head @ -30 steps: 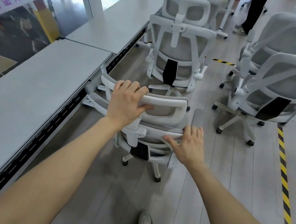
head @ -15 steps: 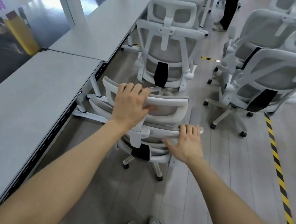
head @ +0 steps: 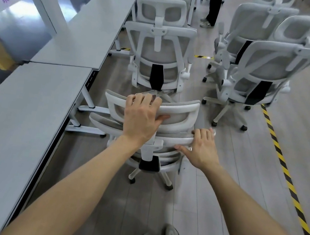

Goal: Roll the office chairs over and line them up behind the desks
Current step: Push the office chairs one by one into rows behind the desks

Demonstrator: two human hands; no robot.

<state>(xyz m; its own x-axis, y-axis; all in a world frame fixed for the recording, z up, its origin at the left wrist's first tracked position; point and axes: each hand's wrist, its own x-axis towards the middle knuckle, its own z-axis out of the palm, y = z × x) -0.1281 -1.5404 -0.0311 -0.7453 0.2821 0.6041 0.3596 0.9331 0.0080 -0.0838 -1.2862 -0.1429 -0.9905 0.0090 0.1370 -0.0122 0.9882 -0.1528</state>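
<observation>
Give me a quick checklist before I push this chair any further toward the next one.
1. Left hand grips the headrest of the held chair: ok.
2. Right hand holds the backrest's top edge: ok.
3. Gap to the chair ahead: not ok, its base is almost touching the headrest.
4. Clearance from the desk on the left: ok.
5. Right-side chairs clear of the path: ok.
6. Casters rolling freely: cannot tell.
</observation>
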